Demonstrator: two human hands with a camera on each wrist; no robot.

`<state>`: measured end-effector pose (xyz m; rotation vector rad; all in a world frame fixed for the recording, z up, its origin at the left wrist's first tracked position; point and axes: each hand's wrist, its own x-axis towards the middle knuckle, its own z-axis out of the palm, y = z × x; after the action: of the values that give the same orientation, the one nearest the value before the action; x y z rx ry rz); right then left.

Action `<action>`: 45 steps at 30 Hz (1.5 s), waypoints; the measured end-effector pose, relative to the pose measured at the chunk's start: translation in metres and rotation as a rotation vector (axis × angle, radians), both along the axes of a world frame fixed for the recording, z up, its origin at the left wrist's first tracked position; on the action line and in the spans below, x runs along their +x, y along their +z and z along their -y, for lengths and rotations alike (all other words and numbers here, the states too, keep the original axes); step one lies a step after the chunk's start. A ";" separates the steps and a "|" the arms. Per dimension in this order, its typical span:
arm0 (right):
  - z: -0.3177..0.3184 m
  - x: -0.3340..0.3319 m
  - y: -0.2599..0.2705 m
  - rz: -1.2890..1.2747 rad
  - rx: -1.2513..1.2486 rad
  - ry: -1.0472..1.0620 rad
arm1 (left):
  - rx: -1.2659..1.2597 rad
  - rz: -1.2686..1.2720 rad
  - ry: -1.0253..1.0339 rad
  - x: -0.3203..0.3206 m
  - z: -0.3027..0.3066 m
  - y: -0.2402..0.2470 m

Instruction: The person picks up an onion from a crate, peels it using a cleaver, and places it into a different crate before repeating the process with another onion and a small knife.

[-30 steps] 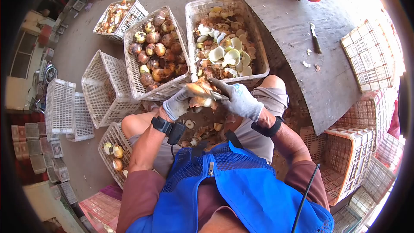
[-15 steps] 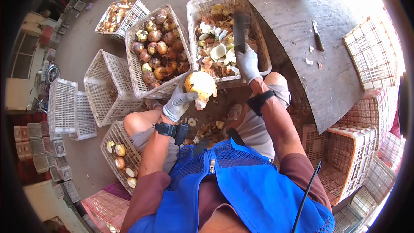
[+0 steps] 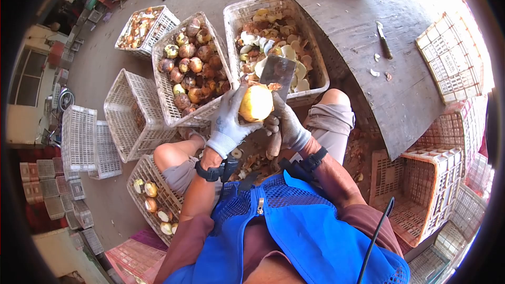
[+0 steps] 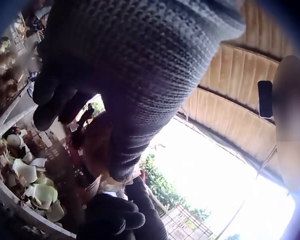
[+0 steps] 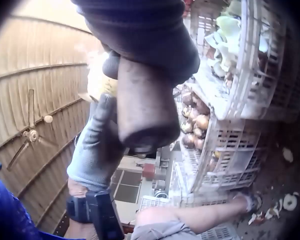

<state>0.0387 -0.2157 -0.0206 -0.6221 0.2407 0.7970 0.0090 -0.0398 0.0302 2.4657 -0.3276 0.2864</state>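
Observation:
My gloved left hand (image 3: 229, 122) holds a large yellow onion (image 3: 256, 103) from its left side, over the lap. Loose brown skin hangs at the onion's top. In my gloved right hand (image 3: 290, 128) is a cleaver (image 3: 279, 72), its broad dark blade pointing up and away, just right of the onion. The right wrist view shows the thick wooden handle (image 5: 146, 102) coming out below the right fist. Seen from the left wrist, both gloves meet at the onion, which is mostly shadowed and hidden by the left hand.
Ahead stand a crate of whole onions (image 3: 188, 66) and a crate (image 3: 322, 85) of peelings. A lower-left crate (image 3: 173, 189) holds several trimmed onions. At right, a knife (image 3: 385, 44) lies on a dark board table (image 3: 363, 79). Empty crates stack around; scraps litter the floor.
The right hand swung the cleaver up and away from the onion, then brought it back beside it. The left hand has turned the onion, and its bare yellow side now faces up.

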 end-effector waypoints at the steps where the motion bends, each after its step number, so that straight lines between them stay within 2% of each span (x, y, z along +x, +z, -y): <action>1: 0.003 0.001 -0.004 0.081 -0.069 -0.021 | -0.114 -0.110 0.058 -0.004 -0.004 -0.010; 2: 0.010 0.004 -0.011 0.231 -0.148 -0.020 | -0.227 -0.221 0.118 -0.008 -0.006 -0.015; 4: 0.006 0.005 0.005 0.557 -0.463 -0.143 | -0.764 -0.544 0.079 -0.014 -0.006 -0.003; 5: 0.003 0.007 0.011 0.724 -0.619 -0.207 | -0.928 -0.562 0.042 -0.015 -0.006 -0.004; 6: 0.003 0.007 0.013 0.864 -0.744 -0.185 | -1.098 -0.581 0.006 -0.016 -0.005 -0.005; 7: 0.002 0.003 0.017 0.978 -0.750 -0.219 | -1.262 -0.603 -0.029 -0.017 -0.004 -0.004; 9: 0.001 -0.003 0.025 1.211 -0.758 -0.295 | -1.491 -0.372 -0.042 -0.016 0.008 -0.001; 10: 0.003 -0.002 0.016 1.371 -0.830 -0.300 | -1.467 -0.376 -0.090 -0.016 0.008 0.007; 11: 0.000 -0.003 0.014 1.503 -0.859 -0.380 | -1.477 -0.480 -0.106 -0.020 -0.011 -0.016; 12: 0.006 -0.002 0.017 1.552 -0.899 -0.304 | -1.481 -0.584 -0.121 -0.024 -0.030 -0.038; 13: 0.012 -0.002 0.021 1.599 -0.940 -0.226 | -1.584 -0.635 -0.190 -0.024 -0.032 -0.038; 14: 0.013 -0.003 0.024 1.661 -0.957 -0.288 | -1.789 -0.686 -0.339 -0.024 -0.033 -0.037; 15: 0.015 -0.006 0.033 1.692 -1.040 -0.234 | -1.977 -0.746 -0.516 -0.023 -0.034 -0.036; 17: 0.021 -0.013 0.050 1.749 -1.205 -0.114 | -2.123 -0.870 -0.671 -0.027 -0.037 -0.036; 20: 0.025 -0.016 0.062 1.900 -1.104 -0.223 | -2.061 -0.924 -0.563 -0.040 -0.044 -0.037; 21: 0.028 -0.017 0.068 1.940 -1.045 -0.254 | -1.839 -0.795 -0.363 -0.043 -0.036 -0.026; 22: 0.032 -0.018 0.068 1.957 -1.029 -0.166 | -1.552 -0.709 -0.151 -0.046 -0.028 -0.015; 23: 0.030 -0.016 0.064 1.891 -1.131 -0.064 | -1.281 -0.674 0.049 -0.048 -0.020 -0.003; 26: 0.023 -0.008 0.056 1.669 -1.416 0.251 | -1.321 -0.589 -0.016 -0.033 -0.030 -0.033; 29: 0.020 -0.008 0.049 1.656 -1.448 0.312 | -1.575 -0.518 -0.096 -0.021 -0.012 -0.019; 31: 0.020 -0.008 0.050 1.699 -1.428 0.249 | -0.635 -0.357 -0.083 -0.019 -0.036 -0.050; 33: 0.018 -0.008 0.045 1.729 -1.430 0.213 | -1.282 -0.546 -0.065 -0.024 -0.036 -0.054; 34: 0.016 -0.006 0.041 1.696 -1.471 0.261 | -1.389 -0.552 -0.033 -0.023 -0.035 -0.051; 36: 0.009 0.008 0.028 1.628 -1.552 0.352 | -1.183 -0.345 -0.055 -0.007 -0.036 -0.057; 37: 0.005 0.023 0.015 1.497 -1.706 0.411 | -1.077 -0.241 -0.065 -0.002 -0.034 -0.059; 38: 0.014 0.042 -0.015 1.509 -1.680 0.212 | -1.124 -0.251 0.103 -0.003 -0.028 -0.046; 39: 0.020 0.057 -0.024 1.390 -1.676 0.260 | -1.261 -0.325 0.129 -0.002 -0.037 -0.053; 41: 0.019 0.063 -0.001 1.301 -1.656 0.243 | -1.547 -0.493 0.198 -0.007 -0.056 -0.080; 42: 0.014 0.058 0.000 1.265 -1.554 0.175 | -1.517 -0.463 0.155 -0.008 -0.039 -0.054; 45: -0.003 0.045 0.009 1.194 -1.216 -0.019 | -1.733 -0.432 0.132 0.000 -0.028 -0.049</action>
<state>0.0841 -0.2127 -0.0119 -2.1064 -0.4273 0.0610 0.0093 -0.0119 -0.0185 0.7716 0.2404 0.0075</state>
